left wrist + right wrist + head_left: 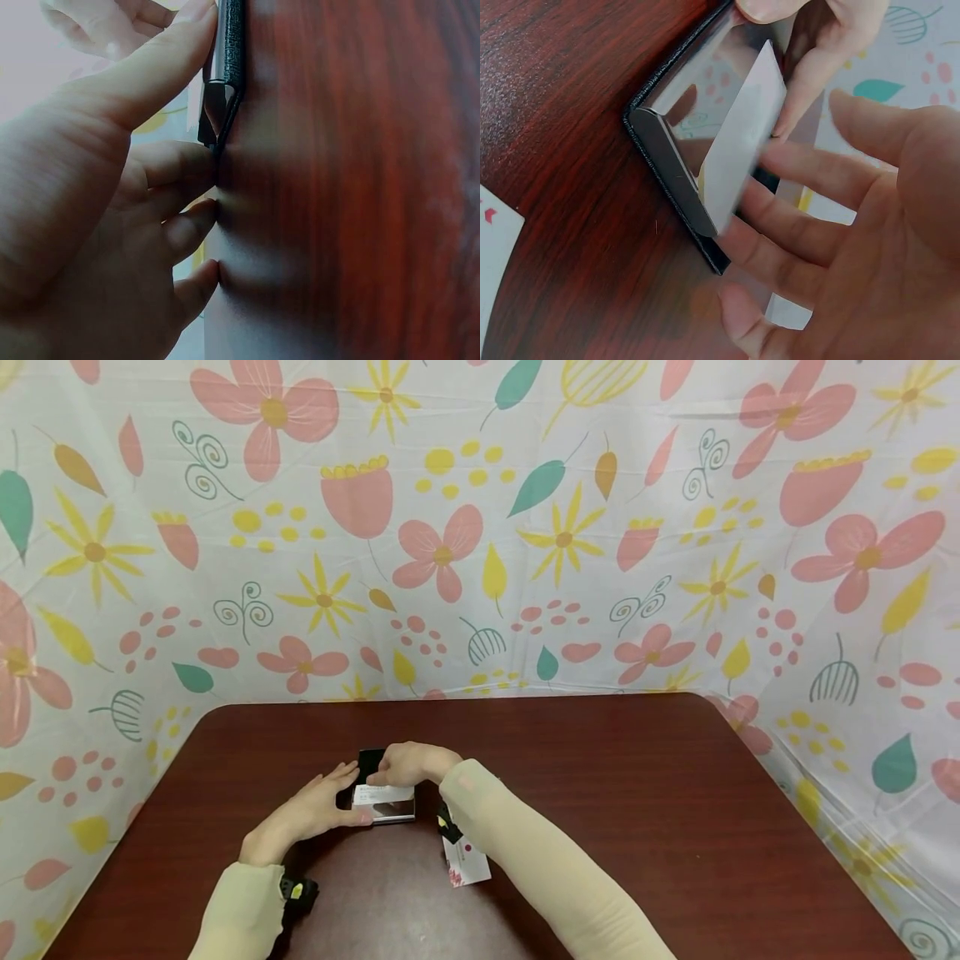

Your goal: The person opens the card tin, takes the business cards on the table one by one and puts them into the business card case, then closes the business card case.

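A metal card case (395,811) with a black textured cover lies opened on the table, its black lid (369,762) folded back on the far side. My left hand (313,807) grips the case from the left, thumb along its near metal edge and fingertips down by the lid. A white business card (739,139) stands tilted out of the metal tray in the right wrist view. My right hand (411,764) reaches over from the right; its loosely extended fingers (795,225) touch the card's far edge, and the thumb stands apart.
Another white card with red print (467,863) lies on the table, partly under the right forearm. The dark red wooden table (637,793) runs back to a flower-patterned curtain (480,527). Black wrist cameras sit on both wrists.
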Demonstrator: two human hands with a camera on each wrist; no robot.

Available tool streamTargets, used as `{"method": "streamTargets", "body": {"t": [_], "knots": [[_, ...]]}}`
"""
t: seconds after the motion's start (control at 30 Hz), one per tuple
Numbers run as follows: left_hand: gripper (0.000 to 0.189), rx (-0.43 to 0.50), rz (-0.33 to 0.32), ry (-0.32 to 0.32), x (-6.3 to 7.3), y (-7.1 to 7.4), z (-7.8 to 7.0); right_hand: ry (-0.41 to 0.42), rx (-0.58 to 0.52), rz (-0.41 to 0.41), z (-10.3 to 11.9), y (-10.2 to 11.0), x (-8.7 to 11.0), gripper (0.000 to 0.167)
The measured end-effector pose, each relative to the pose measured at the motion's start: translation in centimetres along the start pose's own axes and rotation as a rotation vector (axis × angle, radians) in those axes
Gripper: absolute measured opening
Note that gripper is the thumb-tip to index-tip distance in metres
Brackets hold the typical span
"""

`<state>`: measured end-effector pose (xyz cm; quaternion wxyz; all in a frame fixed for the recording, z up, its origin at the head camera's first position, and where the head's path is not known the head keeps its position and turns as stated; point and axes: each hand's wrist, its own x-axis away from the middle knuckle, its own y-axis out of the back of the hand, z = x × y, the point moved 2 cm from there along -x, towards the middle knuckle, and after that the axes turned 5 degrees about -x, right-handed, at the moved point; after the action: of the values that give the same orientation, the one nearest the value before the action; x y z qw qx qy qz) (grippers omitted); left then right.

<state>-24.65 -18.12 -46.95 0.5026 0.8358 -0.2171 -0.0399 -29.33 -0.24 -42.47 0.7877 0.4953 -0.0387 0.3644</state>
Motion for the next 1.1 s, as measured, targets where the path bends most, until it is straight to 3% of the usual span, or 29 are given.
{"method": "streamTargets", "body": {"t": [0.17,0.57,0.93,1.1], "knots": [[0.098,-0.001,0.004,0.003,-0.1,-0.1,0.0,-0.008,0.014,-0.003,0.2,-0.1,0.3,0.055],[0.100,0.008,0.014,0.028,0.2,-0.1,0.0,0.026,0.078,-0.002,0.3,-0.5,0.3,0.040],[0.099,0.004,0.010,0.025,0.0,0.1,0.2,0.037,0.142,-0.107,-0.8,1.0,0.9,0.037],[0.100,0.000,0.004,0.011,-0.2,0.0,0.1,-0.026,0.151,-0.178,-2.2,2.4,2.7,0.035]]}}
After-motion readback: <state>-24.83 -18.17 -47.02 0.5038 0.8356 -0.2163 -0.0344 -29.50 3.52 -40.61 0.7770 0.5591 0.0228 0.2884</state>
